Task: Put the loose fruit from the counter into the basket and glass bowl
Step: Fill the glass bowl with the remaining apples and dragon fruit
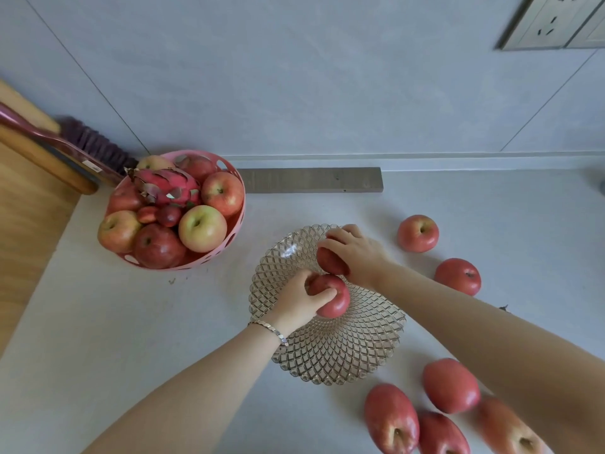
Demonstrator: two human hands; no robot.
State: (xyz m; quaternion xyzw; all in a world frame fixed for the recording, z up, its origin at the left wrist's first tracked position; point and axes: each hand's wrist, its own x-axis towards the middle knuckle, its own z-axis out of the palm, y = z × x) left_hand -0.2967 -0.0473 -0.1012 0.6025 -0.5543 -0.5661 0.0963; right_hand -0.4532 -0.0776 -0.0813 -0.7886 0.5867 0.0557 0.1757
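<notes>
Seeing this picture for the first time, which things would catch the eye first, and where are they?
At the centre, the left hand and the right hand each grip a red apple at the glass bowl. At the left stands the pink basket, heaped with apples and a dragon fruit. Loose apples lie on the counter, right of the bowl.

On the worktop (131, 322) we find the basket (241, 204) at the back left, holding a heap of apples (202, 228) and a dragon fruit (167, 186), with the glass bowl (343, 371) in front of it to the right. Over the bowl our left hand (299, 298) holds the nearer apple (337, 299) and our right hand (358, 253) the farther apple (329, 262), just beside each other. Two loose apples (418, 233) lie right of the bowl, four more apples (450, 385) nearer us.
</notes>
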